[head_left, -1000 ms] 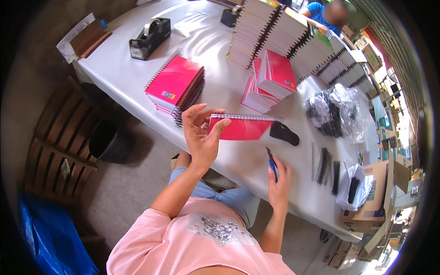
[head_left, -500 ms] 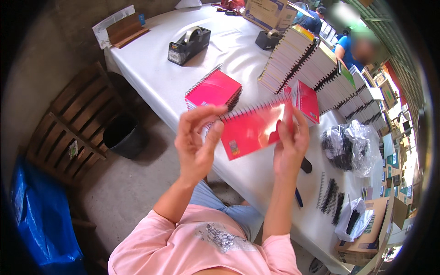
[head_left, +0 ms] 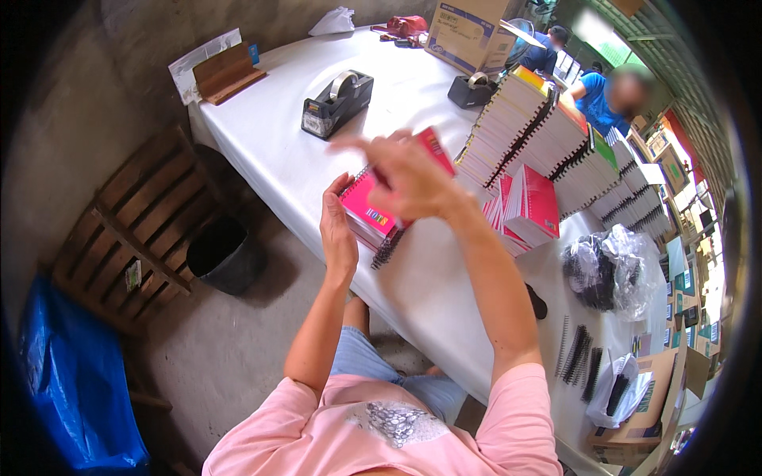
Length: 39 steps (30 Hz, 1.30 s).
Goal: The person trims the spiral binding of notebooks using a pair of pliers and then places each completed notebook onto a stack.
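Note:
A stack of red spiral notebooks [head_left: 368,208] lies near the table's front edge, wire coils showing along its upper left and lower right sides. Against its left side rests my left hand [head_left: 340,230], fingers stretched upward along the edge and holding nothing. Over the stack is my right hand [head_left: 417,178], blurred by motion, its index finger extended left. It grips a tilted red spiral notebook [head_left: 434,149], which is mostly hidden behind the hand; one corner sticks out on the far right.
More red notebooks [head_left: 533,202] stand right, before tall stacks of bound books [head_left: 516,131]. Two tape dispensers [head_left: 337,105] sit farther back. Black coils [head_left: 578,353] and a clear plastic bag [head_left: 611,270] lie right. A black bucket [head_left: 226,255] is on the floor; a person [head_left: 607,99] works beyond.
My right hand has carried the red notebook left and over the stack, turning it. My left hand has let go of the coil edge and lowered to the stack's side.

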### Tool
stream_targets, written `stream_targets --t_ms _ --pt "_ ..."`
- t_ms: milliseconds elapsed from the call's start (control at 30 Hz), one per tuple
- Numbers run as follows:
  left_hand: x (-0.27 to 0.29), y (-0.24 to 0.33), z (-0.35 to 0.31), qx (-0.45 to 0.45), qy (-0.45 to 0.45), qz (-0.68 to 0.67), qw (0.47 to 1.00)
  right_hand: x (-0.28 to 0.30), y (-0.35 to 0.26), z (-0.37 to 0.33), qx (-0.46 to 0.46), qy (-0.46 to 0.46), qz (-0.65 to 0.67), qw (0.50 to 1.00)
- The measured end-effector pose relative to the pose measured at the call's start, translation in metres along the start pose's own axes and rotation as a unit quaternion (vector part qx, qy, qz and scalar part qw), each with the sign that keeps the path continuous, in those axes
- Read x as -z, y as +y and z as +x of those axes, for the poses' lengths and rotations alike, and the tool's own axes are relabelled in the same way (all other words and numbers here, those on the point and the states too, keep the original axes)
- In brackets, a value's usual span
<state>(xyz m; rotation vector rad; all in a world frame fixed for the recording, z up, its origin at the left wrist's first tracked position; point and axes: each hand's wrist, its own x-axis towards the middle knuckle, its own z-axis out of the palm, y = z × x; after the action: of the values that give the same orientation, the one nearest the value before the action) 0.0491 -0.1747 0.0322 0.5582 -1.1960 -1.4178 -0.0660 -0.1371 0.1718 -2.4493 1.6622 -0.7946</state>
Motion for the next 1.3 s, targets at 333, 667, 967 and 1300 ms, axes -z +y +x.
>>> stream_targets --t_ms 333,667,967,1300 --pt "-0.022 -0.009 0.003 -0.078 0.013 0.047 0.996 -0.058 0.092 -0.075 -0.22 0.377 0.199 0.878" --pt "-0.034 -0.01 0.007 -0.003 0.123 -0.086 0.989 -0.09 0.058 -0.06 -0.306 0.392 0.124 0.859" --pt "-0.001 0.014 0.004 -0.12 0.246 -0.07 0.959 0.049 0.068 -0.199 -0.574 0.364 -0.372 0.632" --pt "-0.078 0.08 -0.072 -0.241 -0.092 -0.054 0.965 0.065 0.022 -0.215 -0.38 0.522 -0.109 0.756"
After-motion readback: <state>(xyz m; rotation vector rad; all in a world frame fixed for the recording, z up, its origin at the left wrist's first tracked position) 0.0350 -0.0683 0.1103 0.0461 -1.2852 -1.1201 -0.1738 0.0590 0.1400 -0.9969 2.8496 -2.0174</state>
